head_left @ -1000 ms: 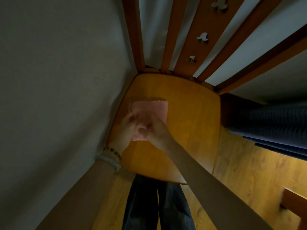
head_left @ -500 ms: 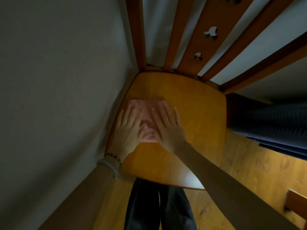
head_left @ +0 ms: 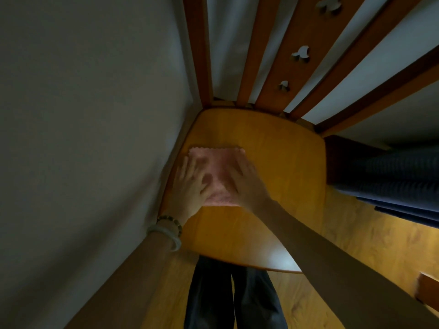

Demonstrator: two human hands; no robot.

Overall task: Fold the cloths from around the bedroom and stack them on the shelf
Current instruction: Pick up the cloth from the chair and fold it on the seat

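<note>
left hand (head_left: 190, 186) lying flat, fingers spread, on pink cloth (head_left: 219, 172) | right hand (head_left: 247, 181) pressing flat likewise | cloth sitting on chair seat (head_left: 285, 174), far left

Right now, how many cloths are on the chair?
1: a pink cloth on the seat, near the wall, under the left hand and right hand. Another could hide beneath it.
</note>
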